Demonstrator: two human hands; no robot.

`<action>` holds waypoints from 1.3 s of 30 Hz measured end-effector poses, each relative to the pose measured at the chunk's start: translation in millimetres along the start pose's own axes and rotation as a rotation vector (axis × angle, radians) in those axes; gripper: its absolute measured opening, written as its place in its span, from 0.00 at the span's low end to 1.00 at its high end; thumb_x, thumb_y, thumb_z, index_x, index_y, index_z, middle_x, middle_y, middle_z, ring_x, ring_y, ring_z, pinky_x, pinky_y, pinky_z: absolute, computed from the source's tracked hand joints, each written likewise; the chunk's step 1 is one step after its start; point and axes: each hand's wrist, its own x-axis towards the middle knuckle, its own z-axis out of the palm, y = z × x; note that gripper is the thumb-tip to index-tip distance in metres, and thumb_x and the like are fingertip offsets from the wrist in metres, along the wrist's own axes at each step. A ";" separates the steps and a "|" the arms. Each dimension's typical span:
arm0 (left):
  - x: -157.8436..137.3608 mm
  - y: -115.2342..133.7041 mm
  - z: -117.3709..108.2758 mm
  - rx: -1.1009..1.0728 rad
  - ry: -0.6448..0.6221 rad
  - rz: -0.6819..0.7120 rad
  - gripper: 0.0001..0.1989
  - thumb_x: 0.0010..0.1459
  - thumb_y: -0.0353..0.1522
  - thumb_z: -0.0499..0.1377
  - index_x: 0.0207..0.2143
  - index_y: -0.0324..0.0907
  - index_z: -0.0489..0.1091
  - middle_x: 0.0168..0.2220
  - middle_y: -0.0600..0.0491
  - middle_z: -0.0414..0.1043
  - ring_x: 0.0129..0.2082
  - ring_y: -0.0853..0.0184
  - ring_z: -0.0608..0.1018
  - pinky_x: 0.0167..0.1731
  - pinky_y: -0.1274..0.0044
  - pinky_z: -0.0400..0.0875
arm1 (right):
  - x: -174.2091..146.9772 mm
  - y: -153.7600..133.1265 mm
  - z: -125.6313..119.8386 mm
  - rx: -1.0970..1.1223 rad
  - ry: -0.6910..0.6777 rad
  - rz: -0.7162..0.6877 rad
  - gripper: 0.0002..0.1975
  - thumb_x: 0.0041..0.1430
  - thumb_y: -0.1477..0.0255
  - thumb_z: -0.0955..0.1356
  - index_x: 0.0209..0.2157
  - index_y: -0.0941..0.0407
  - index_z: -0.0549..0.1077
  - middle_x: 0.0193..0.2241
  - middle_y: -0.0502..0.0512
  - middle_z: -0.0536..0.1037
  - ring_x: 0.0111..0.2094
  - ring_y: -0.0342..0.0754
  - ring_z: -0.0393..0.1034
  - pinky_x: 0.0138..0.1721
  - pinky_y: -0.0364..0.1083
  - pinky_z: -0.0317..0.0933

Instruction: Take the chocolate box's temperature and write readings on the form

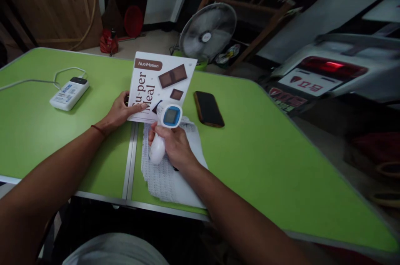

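My left hand [120,111] grips the lower left edge of a white box [184,75] with a brown "NutriMotion" label and chocolate pieces printed on it. The box stands tilted up over the table. In my right hand [175,142] is a white infrared thermometer [158,150], its blue-rimmed screen facing me. My fingers wrap round its handle, and its head is in front of the box's lower right part, so I cannot tell whether they touch. Beneath my right hand lies a stack of printed papers [162,183], partly covered by my forearm.
A black phone [208,108] lies on the green folding table [256,156], right of the box. A white power bank [69,93] with a cable sits at the left. Beyond the table stand a fan [208,33] and, at right, a white scooter [340,61].
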 end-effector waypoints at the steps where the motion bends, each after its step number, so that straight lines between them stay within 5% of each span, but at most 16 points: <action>1: 0.0 0.1 0.1 0.000 0.000 0.000 0.33 0.41 0.46 0.75 0.45 0.39 0.70 0.48 0.44 0.75 0.47 0.55 0.78 0.47 0.62 0.73 | 0.1 0.3 0.1 -0.004 0.002 0.001 0.12 0.47 0.60 0.71 0.28 0.53 0.71 0.19 0.47 0.73 0.21 0.45 0.67 0.25 0.47 0.62; 39: -4.9 11.4 -0.1 -0.002 0.008 0.033 0.31 0.43 0.45 0.75 0.44 0.39 0.70 0.47 0.44 0.76 0.47 0.55 0.78 0.49 0.62 0.75 | 7.0 -8.1 -12.5 -0.065 -0.104 0.039 0.17 0.44 0.58 0.72 0.33 0.53 0.73 0.21 0.49 0.75 0.23 0.46 0.69 0.28 0.49 0.64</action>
